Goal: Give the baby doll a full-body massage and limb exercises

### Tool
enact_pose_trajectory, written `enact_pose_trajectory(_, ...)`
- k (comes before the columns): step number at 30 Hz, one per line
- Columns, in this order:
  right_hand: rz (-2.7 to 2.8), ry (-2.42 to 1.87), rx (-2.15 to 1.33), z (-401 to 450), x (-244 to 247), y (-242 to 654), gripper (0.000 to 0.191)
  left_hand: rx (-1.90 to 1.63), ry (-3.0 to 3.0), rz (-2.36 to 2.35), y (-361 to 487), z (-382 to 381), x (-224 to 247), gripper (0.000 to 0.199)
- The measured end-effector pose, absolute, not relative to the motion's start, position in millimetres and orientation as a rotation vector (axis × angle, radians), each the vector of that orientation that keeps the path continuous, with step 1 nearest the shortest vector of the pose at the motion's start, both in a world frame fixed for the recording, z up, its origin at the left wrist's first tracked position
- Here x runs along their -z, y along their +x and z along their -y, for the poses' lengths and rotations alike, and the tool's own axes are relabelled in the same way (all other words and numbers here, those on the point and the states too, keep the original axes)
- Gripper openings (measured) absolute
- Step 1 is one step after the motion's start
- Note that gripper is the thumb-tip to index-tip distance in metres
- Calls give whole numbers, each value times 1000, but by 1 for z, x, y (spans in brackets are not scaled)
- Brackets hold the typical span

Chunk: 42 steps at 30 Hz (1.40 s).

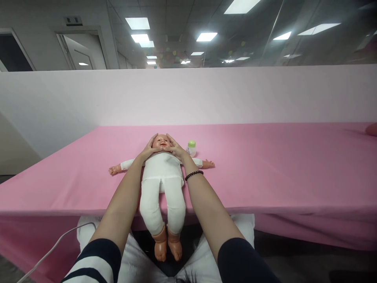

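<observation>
A baby doll (162, 169) in a white cloth body lies on its back with its head away from me and its arms spread out. Its feet hang past the table's near edge. My left hand (149, 149) cups one side of the doll's head, fingers along the temple and thumb by the chin. On the other side, my right hand (176, 149) holds the head the same way, with both thumbs nearly meeting below the mouth. Just right of that hand stands a small clear jar (191, 148) with a green lid.
Pink cloth covers the table (279, 169). A white partition (206, 96) rises behind it. At the far right edge, a skin-toned object (371, 129) is cut off by the frame. A pale cable (55, 245) runs along the lower left.
</observation>
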State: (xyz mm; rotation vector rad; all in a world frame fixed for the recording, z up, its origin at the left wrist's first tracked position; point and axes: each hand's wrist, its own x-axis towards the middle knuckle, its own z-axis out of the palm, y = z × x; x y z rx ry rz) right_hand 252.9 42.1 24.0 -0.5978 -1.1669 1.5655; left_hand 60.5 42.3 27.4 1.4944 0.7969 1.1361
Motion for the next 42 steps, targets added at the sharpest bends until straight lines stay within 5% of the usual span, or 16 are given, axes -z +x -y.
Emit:
enact_pose_trajectory(16,1134,-556,-1627,-48,-24,251,111,-1159,1509,-677,55,-62,-13,97)
enact_pose_trajectory(42,1192,-622,-1560,-42,-25,253,115,-1111,1480,-813,61,-40,-29,108)
